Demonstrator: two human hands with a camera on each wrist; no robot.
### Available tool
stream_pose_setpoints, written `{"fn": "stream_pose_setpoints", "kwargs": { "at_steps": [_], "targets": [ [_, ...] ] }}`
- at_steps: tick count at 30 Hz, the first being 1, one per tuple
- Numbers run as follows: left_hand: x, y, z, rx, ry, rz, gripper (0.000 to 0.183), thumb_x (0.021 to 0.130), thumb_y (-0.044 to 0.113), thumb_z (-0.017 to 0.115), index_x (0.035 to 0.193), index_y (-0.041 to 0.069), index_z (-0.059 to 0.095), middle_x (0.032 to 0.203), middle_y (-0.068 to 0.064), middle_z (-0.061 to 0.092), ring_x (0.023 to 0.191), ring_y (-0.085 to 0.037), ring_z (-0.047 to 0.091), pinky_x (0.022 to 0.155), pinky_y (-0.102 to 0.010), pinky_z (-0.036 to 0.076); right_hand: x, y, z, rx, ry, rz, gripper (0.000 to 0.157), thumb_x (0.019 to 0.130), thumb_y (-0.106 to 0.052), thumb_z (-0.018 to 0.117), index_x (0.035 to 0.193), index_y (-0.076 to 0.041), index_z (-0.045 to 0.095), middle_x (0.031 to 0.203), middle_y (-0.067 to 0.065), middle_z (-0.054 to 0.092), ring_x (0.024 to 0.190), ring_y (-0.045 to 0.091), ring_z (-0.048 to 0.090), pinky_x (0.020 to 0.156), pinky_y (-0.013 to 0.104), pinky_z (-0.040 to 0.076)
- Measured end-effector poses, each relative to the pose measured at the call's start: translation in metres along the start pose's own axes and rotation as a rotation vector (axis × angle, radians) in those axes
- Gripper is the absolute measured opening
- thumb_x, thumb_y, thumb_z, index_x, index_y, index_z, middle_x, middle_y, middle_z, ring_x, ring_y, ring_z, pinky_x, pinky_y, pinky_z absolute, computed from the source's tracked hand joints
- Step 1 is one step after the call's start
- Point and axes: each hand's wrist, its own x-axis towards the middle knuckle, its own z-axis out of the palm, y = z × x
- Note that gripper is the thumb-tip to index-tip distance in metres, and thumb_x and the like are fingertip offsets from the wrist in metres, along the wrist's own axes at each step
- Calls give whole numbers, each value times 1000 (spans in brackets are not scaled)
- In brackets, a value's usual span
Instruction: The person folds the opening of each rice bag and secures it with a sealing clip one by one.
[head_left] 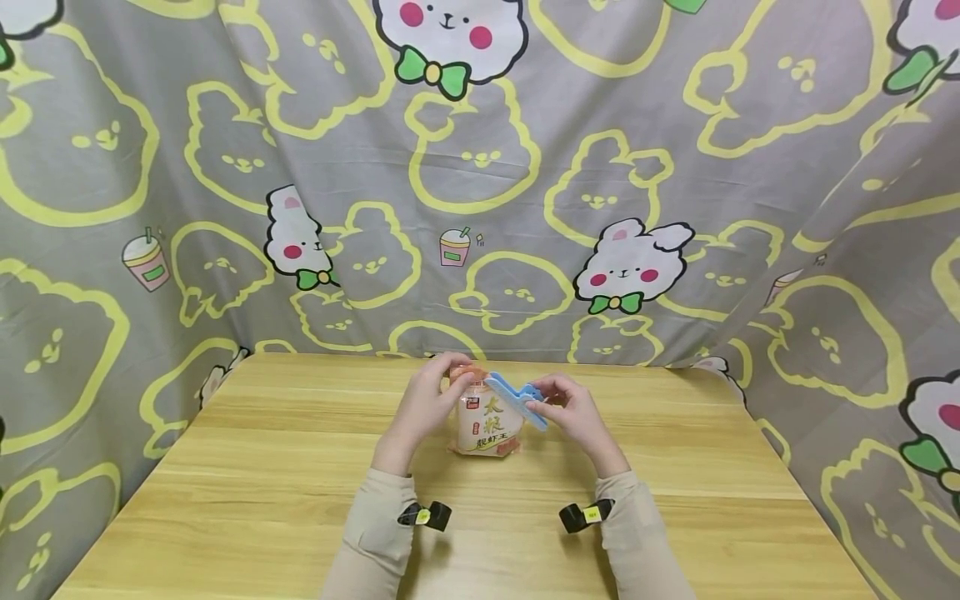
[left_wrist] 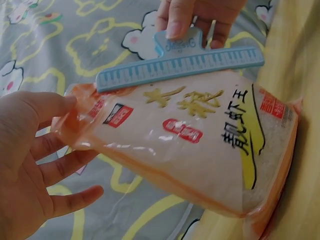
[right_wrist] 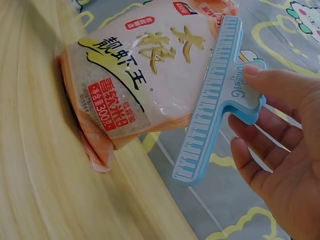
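Observation:
A small bag of rice [head_left: 480,423] with orange edges stands on the table, its printed front toward me. My left hand [head_left: 427,402] pinches the bag's top corner between thumb and fingers. In the left wrist view the lower fingers of that hand spread away from the bag. My right hand [head_left: 573,412] grips the handle tabs of a light blue bag clip [right_wrist: 206,110] patterned with piano keys. The long bar of the clip slants along the bag's upper right edge, its upper end close to the left thumb. In the right wrist view, the bar's lower end sticks out past the bag.
The wooden table [head_left: 270,467] stretches out on both sides of the bag. Behind and beside it hangs a grey curtain [head_left: 510,233] with yellow cartoon outlines. A black wrist camera [head_left: 435,516] is strapped to the left sleeve, another camera [head_left: 576,517] to the right.

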Motion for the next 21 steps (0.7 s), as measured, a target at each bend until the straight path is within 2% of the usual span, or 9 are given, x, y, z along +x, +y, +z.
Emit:
{"fn": "stream_pose_setpoints", "kwargs": {
  "at_steps": [4, 8, 13, 17, 21],
  "targets": [
    [0, -4, -4, -2, 20, 13, 23, 97, 26, 61, 113, 10, 64, 109, -5, 67, 101, -20, 62, 84, -45, 54, 0, -5, 0, -36, 0, 9, 27, 85, -3, 73, 109, 6, 66, 101, 25, 66, 82, 6, 59, 78, 23, 52],
    [0, -7, -7, 22, 38, 44, 22, 98, 26, 59, 111, 9, 66, 106, -5, 68, 97, -19, 62, 80, -37, 53, -1, -7, 0, -61, 3, 13, 26, 85, -4, 73, 109, 5, 67, 100, 22, 67, 83, 6, 60, 79, 24, 52],
    [0, -7, -8, 28, 58, 79, 19, 98, 23, 60, 107, 9, 69, 98, -5, 68, 90, -16, 61, 76, -31, 51, 0, -5, 1, -96, 10, -48, 21, 85, -3, 72, 104, 6, 68, 97, 20, 68, 83, 7, 61, 77, 26, 54],
    [0, -6, -9, 26, 65, 92, 15, 97, 22, 60, 103, 11, 69, 91, -2, 66, 85, -12, 58, 73, -29, 50, 4, 14, 3, -98, 36, -91, 16, 84, -2, 73, 98, 4, 70, 94, 20, 69, 80, 7, 61, 70, 25, 53],
    [0, -6, -9, 15, 65, 107, 14, 97, 21, 61, 101, 11, 70, 91, -3, 67, 85, -13, 59, 75, -38, 53, 6, 32, 4, -76, 44, -106, 11, 84, -5, 74, 94, -1, 71, 94, 17, 69, 79, 2, 60, 68, 23, 52]
  ]
}}
